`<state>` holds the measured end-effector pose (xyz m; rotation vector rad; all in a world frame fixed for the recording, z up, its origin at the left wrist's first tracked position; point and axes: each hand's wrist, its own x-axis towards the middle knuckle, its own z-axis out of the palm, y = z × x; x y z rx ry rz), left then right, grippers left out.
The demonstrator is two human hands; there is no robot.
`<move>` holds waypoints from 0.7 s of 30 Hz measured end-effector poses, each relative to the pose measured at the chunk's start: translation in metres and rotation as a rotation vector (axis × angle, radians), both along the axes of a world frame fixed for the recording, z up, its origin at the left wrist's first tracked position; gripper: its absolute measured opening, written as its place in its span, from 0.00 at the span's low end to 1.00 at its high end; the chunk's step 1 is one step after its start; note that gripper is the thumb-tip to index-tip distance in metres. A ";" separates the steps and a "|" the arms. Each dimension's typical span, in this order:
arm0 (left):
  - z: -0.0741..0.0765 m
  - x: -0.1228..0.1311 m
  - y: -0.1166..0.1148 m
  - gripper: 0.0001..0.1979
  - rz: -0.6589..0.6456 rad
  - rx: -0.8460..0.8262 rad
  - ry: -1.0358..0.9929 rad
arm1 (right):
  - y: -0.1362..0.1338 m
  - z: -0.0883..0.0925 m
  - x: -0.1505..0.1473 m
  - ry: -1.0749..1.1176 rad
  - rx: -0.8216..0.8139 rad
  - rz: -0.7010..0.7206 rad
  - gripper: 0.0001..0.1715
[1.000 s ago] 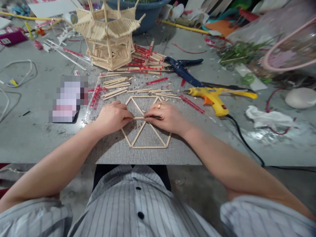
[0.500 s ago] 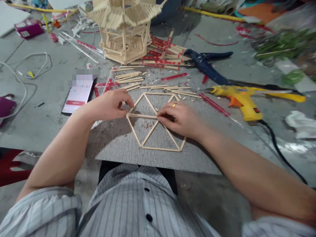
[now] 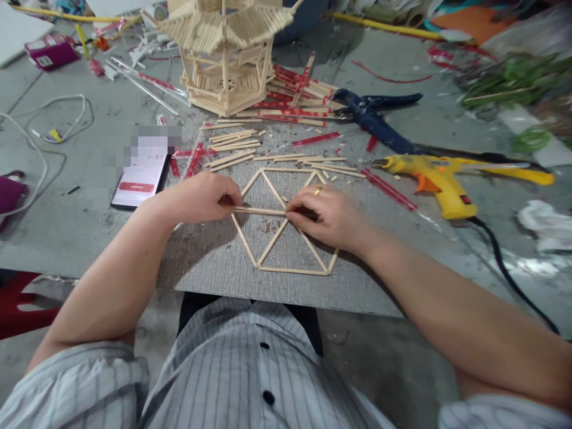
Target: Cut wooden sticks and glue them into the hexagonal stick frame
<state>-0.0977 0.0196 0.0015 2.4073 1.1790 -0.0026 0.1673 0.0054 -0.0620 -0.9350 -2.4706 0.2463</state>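
- A person's left hand (image 3: 208, 196), thumb and forefinger pinched together, grips the outer end of a straight, pale wooden stick (image 3: 260, 211) above a grey tabletop (image 3: 214, 262).
- The right hand (image 3: 328, 217), a gold-coloured ring (image 3: 318, 190) on one finger, pinches the stick's inner end, where spokes meet at the centre of a flat hexagonal frame of pale wooden sticks (image 3: 292, 271).
- The frame lies between and beneath the hands; the right hand covers its right corner, while its near side sits toward the wearer.
- A strip of tabletop separates that side from the table's front edge (image 3: 357, 310), giving room below both hands.
- Just beyond the left forearm rests a black smartphone with a lit screen (image 3: 143, 176), limiting space there.
- Ahead of the hands, short loose pale sticks (image 3: 232, 143) lie near the frame's far side, before a tiered, pale wooden pavilion model (image 3: 224, 71).
- To the right hand's right, well apart, sits a yellow glue gun with an orange trigger (image 3: 442, 182); a dark blue hand tool (image 3: 378, 123) lies farther off.
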 end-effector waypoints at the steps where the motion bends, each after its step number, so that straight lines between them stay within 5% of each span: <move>1: 0.000 -0.001 0.000 0.13 -0.002 -0.002 -0.004 | 0.000 0.000 0.000 -0.005 -0.007 -0.003 0.11; 14: 0.001 -0.003 0.002 0.17 0.033 -0.071 0.012 | -0.002 0.003 -0.001 -0.001 -0.036 0.000 0.09; 21: -0.002 -0.004 0.005 0.11 0.001 -0.069 -0.040 | -0.001 0.003 0.000 0.020 -0.043 -0.003 0.10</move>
